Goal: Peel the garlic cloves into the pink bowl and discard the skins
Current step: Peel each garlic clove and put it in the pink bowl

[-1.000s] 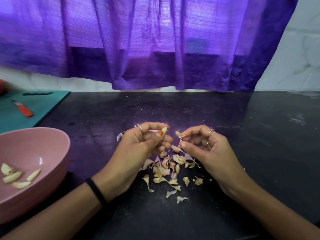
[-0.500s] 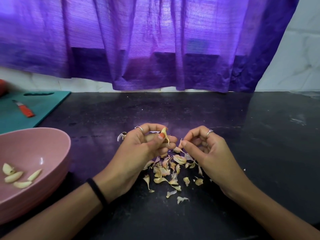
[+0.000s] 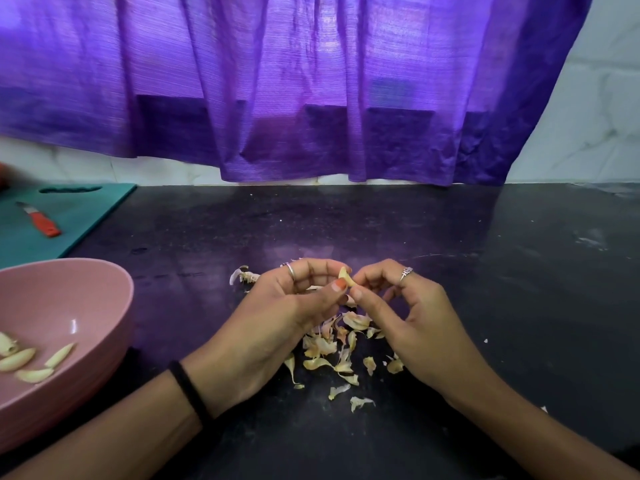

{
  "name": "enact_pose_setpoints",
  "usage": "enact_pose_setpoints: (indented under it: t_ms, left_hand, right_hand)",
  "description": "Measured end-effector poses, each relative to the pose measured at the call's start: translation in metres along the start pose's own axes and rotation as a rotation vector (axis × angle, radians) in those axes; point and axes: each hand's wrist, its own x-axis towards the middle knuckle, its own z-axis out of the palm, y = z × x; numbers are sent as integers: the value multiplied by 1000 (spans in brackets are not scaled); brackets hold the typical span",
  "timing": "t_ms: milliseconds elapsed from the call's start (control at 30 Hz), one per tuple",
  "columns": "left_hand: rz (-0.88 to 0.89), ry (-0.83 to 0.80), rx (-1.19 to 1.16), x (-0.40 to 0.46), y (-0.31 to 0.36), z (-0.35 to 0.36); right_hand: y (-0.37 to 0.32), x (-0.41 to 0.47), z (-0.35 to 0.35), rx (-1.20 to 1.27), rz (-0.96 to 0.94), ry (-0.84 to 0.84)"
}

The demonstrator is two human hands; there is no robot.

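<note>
Garlic clove (image 3: 345, 276), pale yellow and partly skinned, sits pinched between the thumb and curled fingers of the left hand (image 3: 287, 306), raised just above the dark countertop (image 3: 450, 244). The right hand (image 3: 412, 317) meets it from the other side, its thumb and forefinger tips closed on the clove's lower end, the other fingers curled loosely inward. Both hands wear rings, and a black band circles the left wrist (image 3: 188, 389).

Directly below and between the hands lies a scatter of papery garlic skins (image 3: 332, 351), tan and whitish, spread on the countertop. A further bit of garlic, what looks like a root end with skin, lies just beyond the left hand's knuckles (image 3: 242, 276).

The pink bowl (image 3: 86, 306) stands at the left, well apart from the hands, holding several peeled cloves (image 3: 24, 360) on its inner slope.

Behind the bowl a teal cutting board (image 3: 86, 209) lies on the counter with a small red-handled knife (image 3: 40, 220) on it. A purple curtain (image 3: 294, 91) hangs across the back over a white tiled wall (image 3: 588, 116).
</note>
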Motion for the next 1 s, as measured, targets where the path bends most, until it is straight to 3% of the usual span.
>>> enact_pose_setpoints:
  t_ms: [133,367,600,800,1000]
  left_hand:
    - [98,31,247,-1,-1,0]
    - [303,13,404,0,7,-2]
    - [373,-49,354,3,8,-1]
    - [408,-24,305,6,3,7]
    - [353,47,278,6,-4,8]
  right_hand:
    - [0,0,1,-22,-34,19]
    - [2,-1,0,-20,-123,3]
    - [5,0,-1,278,5,-28]
    - [-5,1,-2,690,251,-63]
    - [-7,0,2,470,157,31]
